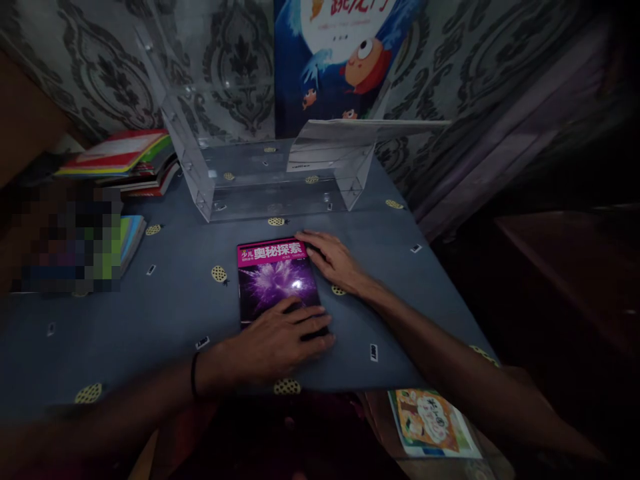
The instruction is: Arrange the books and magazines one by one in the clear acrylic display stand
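A book (273,283) with a purple and pink cover and white Chinese lettering lies closed on the blue patterned tablecloth (200,247). Across its lower part rests my left hand (287,337), palm down, fingers stretched to the right and a dark band on the wrist. My right hand (333,263) touches the upper right corner and right edge of the book, its fingers extended. Both hands are open, and neither grips the book. The left hand hides the bottom of the cover.
A clear acrylic rack (277,200) stands behind the book, with a fish picture book (300,110) and an open paper booklet (330,143) in it. Stacked books (135,153) lie at the left. Below the table's front edge is another picture book (427,423).
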`<state>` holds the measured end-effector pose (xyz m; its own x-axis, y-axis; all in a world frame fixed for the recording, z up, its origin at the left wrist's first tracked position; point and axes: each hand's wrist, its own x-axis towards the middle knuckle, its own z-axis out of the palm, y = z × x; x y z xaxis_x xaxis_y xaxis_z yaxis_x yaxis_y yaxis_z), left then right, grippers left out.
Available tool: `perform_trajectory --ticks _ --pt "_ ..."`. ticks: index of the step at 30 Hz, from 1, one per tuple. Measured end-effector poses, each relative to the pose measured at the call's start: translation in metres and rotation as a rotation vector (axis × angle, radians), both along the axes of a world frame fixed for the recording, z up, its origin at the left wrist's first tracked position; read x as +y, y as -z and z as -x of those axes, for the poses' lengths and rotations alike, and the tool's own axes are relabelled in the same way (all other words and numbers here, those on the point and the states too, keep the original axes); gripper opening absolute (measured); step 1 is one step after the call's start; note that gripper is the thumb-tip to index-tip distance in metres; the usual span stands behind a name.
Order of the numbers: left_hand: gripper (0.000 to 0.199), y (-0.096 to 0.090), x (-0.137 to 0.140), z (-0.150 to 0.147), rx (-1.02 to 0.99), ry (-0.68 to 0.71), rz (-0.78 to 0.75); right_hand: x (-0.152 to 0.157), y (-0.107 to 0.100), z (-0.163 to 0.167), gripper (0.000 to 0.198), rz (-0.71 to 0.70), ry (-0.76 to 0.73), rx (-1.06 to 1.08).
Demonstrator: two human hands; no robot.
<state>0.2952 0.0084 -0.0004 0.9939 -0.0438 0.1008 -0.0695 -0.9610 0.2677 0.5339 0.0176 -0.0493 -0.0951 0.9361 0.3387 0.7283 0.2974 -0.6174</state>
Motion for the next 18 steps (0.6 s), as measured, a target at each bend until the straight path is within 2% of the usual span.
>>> perform_trajectory --ticks 4,11,14,18 --pt "0.035 0.007 0.021 -0.006 -0.032 -0.081 -0.014 -0.001 0.002 -0.001 0.043 -0.008 0.007 -0.004" --pt "0.036 0.009 0.079 -0.016 -0.062 -0.317 -0.079 -0.003 0.003 -0.002 0.045 0.008 0.022 -0.002" --pt "0.036 0.011 0.096 -0.015 -0.087 -0.348 -0.044 -0.004 0.001 -0.001 0.045 0.016 0.023 -0.004" --pt "0.037 0.017 0.104 -0.012 -0.141 -0.348 0.038 -0.006 -0.002 0.001 0.044 0.020 0.036 -0.010"
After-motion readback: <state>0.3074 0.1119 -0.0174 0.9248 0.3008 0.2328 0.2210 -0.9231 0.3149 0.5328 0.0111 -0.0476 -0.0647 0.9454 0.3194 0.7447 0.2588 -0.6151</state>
